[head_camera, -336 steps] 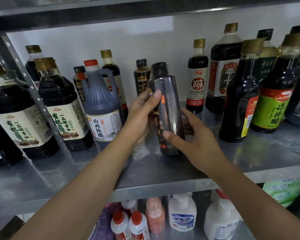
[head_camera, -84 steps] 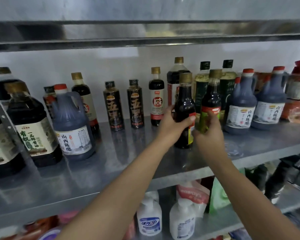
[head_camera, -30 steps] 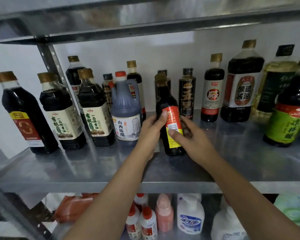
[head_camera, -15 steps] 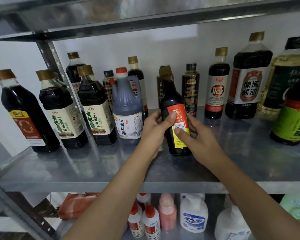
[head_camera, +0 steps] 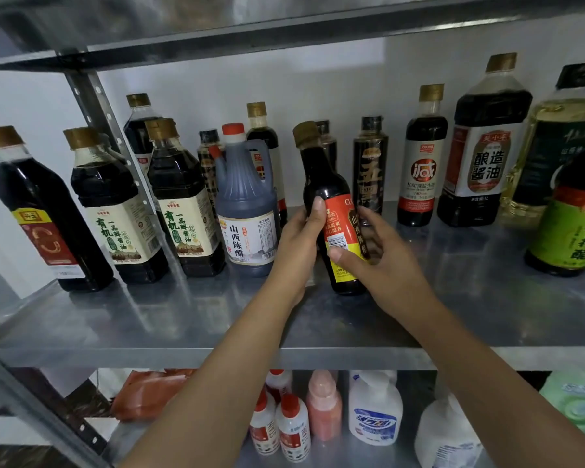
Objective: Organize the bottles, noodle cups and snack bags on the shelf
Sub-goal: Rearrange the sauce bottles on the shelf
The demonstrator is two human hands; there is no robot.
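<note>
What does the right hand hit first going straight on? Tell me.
The right hand grips the red-labelled bottle, with the left hand just beyond; past those, probably the blue vinegar jug, though depth is unclear.

Plain white wall (head_camera: pixel 318 79) behind a metal shelf (head_camera: pixel 149 319)

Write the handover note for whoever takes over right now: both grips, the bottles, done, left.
Left grip holds the red-and-yellow-label vinegar bottle from the left; right grip holds it from the right, fingers on the label.
The bottle tilts left, base near the shelf, right of the blue vinegar jug.
Done: the other bottles stand upright on this shelf.
Left: stand this one in line; noodle cups not in view.
</note>
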